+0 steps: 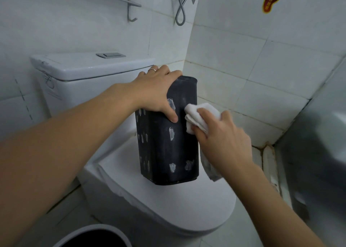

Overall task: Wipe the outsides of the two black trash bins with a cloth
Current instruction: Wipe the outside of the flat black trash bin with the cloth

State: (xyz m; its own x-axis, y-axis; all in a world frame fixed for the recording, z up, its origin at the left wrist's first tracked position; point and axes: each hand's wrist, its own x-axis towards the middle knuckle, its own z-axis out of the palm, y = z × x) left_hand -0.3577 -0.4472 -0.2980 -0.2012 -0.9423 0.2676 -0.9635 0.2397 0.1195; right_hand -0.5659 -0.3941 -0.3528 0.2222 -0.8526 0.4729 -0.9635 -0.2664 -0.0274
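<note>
Here a black bin stands on the closed toilet lid, its closed end up, white smudges dotting its sides. The left hand clasps the top of it — fingers over the far side, thumb pressed on the near face. The right hand grasps a bunched white cloth and holds it against the bin's right edge. A second bin's rim shows at the near left.
</note>
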